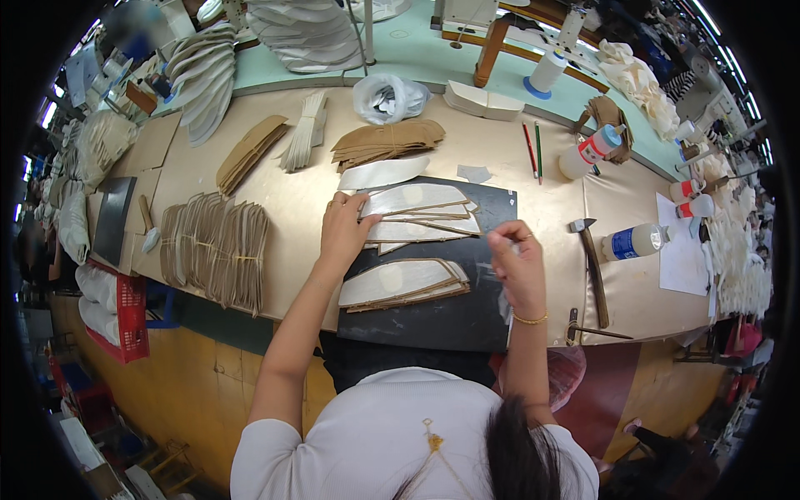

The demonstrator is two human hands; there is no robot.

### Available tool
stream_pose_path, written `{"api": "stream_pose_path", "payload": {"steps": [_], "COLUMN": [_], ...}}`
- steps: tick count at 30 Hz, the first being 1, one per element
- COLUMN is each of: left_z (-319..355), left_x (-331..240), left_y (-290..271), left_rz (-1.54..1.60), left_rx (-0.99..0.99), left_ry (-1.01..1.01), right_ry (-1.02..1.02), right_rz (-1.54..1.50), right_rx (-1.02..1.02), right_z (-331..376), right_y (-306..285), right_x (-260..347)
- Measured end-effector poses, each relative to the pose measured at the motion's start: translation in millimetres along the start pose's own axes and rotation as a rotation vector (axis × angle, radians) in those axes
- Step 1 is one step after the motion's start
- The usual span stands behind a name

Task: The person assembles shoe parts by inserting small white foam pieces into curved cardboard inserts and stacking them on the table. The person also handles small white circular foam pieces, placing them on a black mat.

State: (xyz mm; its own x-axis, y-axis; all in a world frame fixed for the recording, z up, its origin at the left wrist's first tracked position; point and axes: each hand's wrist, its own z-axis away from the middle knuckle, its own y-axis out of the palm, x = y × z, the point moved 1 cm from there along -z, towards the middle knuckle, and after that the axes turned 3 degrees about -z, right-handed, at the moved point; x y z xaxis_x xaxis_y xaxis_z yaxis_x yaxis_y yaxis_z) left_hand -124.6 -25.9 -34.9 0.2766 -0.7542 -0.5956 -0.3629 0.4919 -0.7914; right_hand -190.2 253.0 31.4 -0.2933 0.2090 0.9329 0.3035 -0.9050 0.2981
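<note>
My left hand (343, 223) rests at the left end of an upper stack of curved pieces (417, 200), its fingers and thumb spread. These pieces have white tops and brown edges, and lie fanned on a black board (392, 327). Nearer me on the board is a second, similar stack (404, 282). To the right of the upper stack, my right hand (518, 260) is raised with fingers curled into a pinch. Whatever lies between those fingertips is too small to make out. A single white curved piece (383, 173) lies just beyond the board.
Brown curved pieces are piled beyond (389, 140), and a tied bundle (212, 250) stands at left. To the right are a hammer (593, 271), a blue-labelled bottle (635, 242), a red-labelled bottle (590, 152) and two pencils (531, 150). A plastic bag (390, 98) sits at the back.
</note>
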Motion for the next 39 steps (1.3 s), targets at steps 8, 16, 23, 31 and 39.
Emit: {"api": "stream_pose_path", "payload": {"steps": [8, 16, 23, 31, 39], "left_z": [-16.3, -32.4, -15.2, 52.5, 79.8], "left_x": [26.8, 32.7, 3.8, -83.5, -97.9], "left_y": [4.8, -0.5, -13.3, -39.6, -33.8], "left_rz": [0.176, 0.365, 0.241, 0.455, 0.361], "left_rx": [0.104, 0.28, -0.073, 0.074, 0.061], "left_ry": [-0.039, -0.205, -0.031, 0.012, 0.102], "right_ry": [-0.037, -0.066, -0.039, -0.232, -0.259], "right_rz": [0.399, 0.373, 0.388, 0.445, 0.489], "right_rx": [0.278, 0.346, 0.366, 0.254, 0.191], "right_z": [-3.0, 1.0, 3.4, 4.7, 10.1], "right_y": [46.1, 53.8, 53.0, 67.3, 60.0], "right_x": [-14.5, -18.9, -22.2, -32.8, -38.4]}}
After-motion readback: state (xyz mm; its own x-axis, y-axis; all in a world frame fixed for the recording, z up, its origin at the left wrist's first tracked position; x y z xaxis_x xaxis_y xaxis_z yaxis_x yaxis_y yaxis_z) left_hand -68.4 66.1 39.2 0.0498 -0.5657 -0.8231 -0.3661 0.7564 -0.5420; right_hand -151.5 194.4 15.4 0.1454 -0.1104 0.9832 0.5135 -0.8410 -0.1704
